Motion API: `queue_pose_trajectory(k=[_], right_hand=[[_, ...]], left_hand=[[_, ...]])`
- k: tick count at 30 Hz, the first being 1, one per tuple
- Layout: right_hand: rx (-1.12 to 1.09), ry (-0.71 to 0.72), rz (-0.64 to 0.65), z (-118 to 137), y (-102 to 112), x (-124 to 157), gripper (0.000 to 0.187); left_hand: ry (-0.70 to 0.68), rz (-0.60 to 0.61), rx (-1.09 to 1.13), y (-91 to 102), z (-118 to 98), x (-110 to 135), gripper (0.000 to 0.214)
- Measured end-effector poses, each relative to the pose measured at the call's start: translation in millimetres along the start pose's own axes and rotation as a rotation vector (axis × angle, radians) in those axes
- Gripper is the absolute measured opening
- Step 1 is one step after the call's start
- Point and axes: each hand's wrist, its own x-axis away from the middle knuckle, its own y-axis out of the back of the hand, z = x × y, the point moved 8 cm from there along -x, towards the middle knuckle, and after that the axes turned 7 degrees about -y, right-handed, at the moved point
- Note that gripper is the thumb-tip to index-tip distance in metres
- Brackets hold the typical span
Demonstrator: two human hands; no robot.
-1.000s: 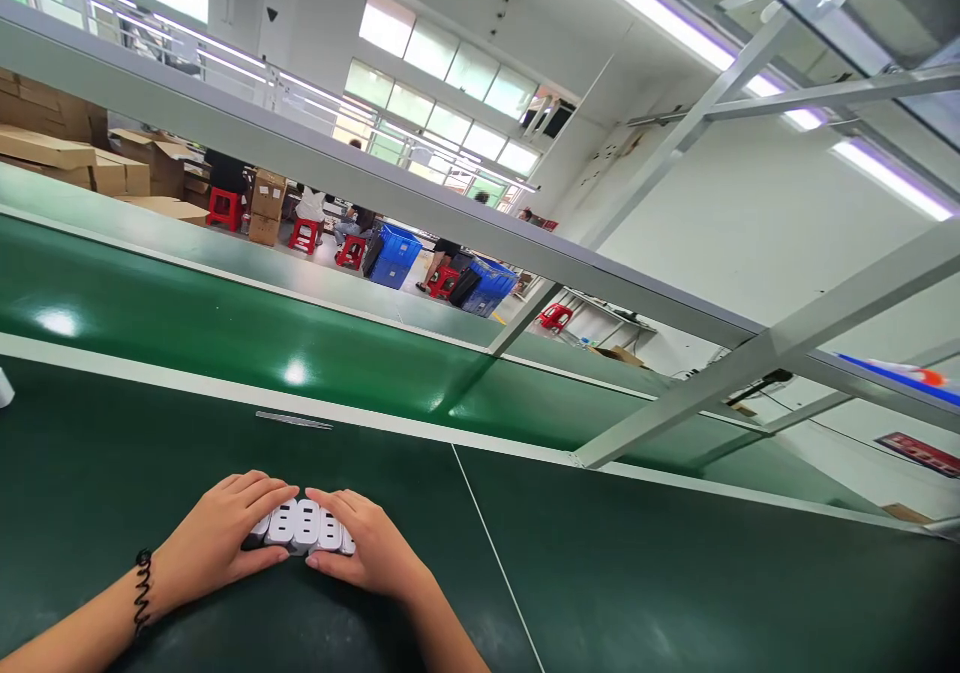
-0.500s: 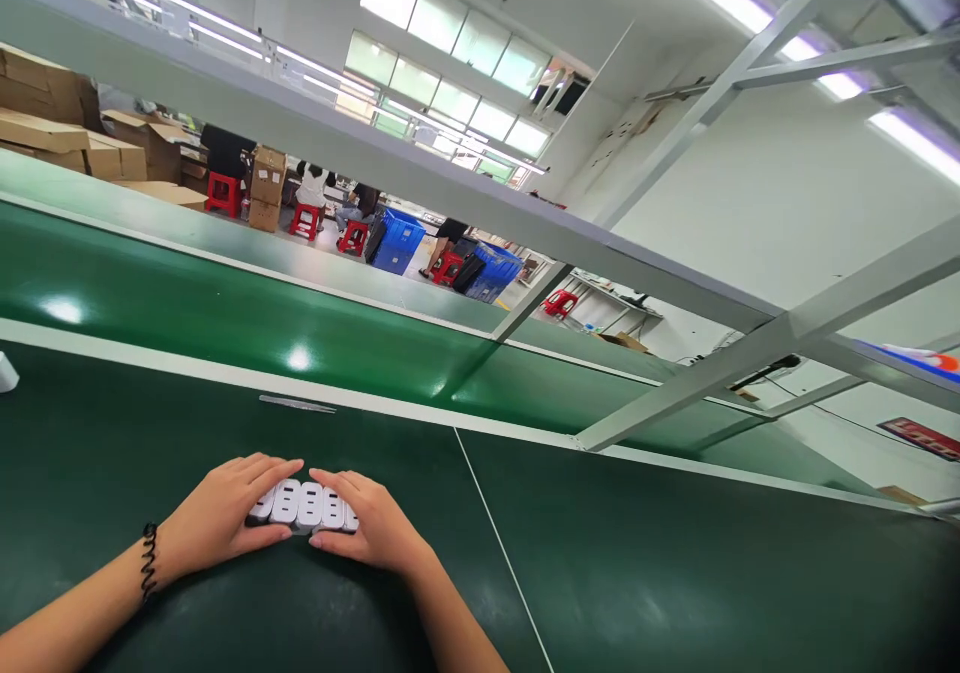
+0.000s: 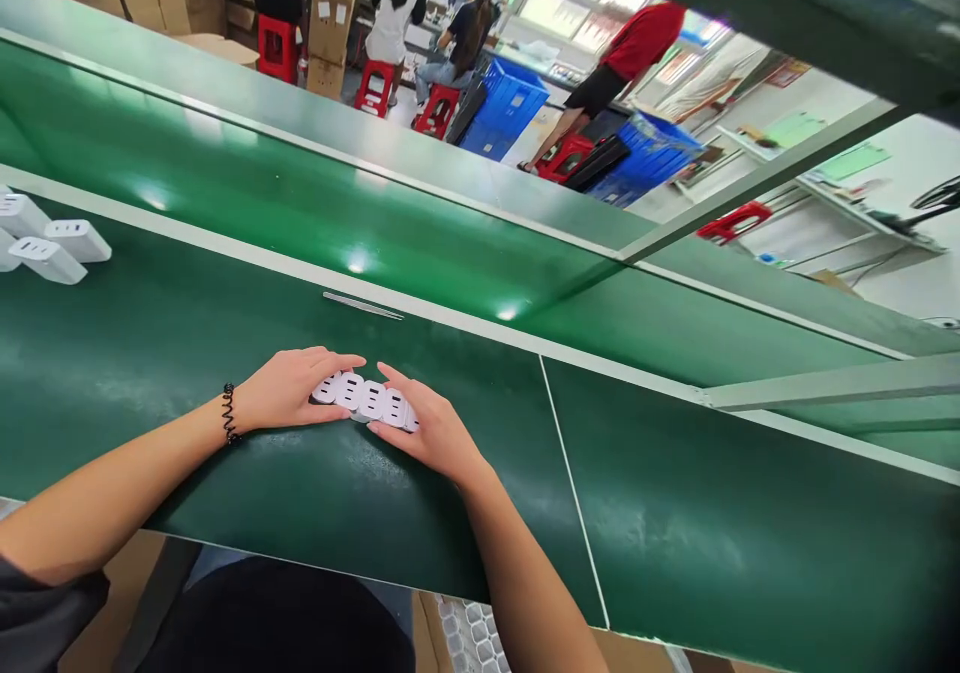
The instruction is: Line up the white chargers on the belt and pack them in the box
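Observation:
A row of several white charger blocks stands on the green tabletop, their port ends facing up. My left hand wraps the left end of the row, thumb on the near side and fingers on the far side. Around the right end, my right hand grips in the same way. The end blocks are partly hidden under my hands. A thin metal tweezers-like tool lies beyond the row, touched by neither hand.
More white chargers lie at the far left of the table. A pale raised edge runs along the back. Below the front edge, a tray of clear round-cornered cells shows. People, red stools and blue bins are beyond.
The view has tilted down and shifted left, bringing the chargers at left and the table's front edge into sight. Both hands still hold the row of chargers.

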Motion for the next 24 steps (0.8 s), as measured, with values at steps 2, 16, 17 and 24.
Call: queue_pose_trajectory(k=[2,16,17,24], right_hand=[[0.012,-0.009,0.0,0,-2,0,0.071],[-0.135,-0.011,0.175,-8,20,7,0.078],[-0.149,-0.018,0.183,-11,21,7,0.077],[-0.135,-0.023,0.185,-13,20,8,0.072]], left_hand=[[-0.005,0.007,0.008,1.0,0,0,0.053],[-0.091,0.009,-0.088,6.8,-6,-2,0.054],[-0.101,-0.002,-0.103,7.7,-6,-2,0.054],[-0.104,-0.006,-0.134,6.6,-7,-2,0.053]])
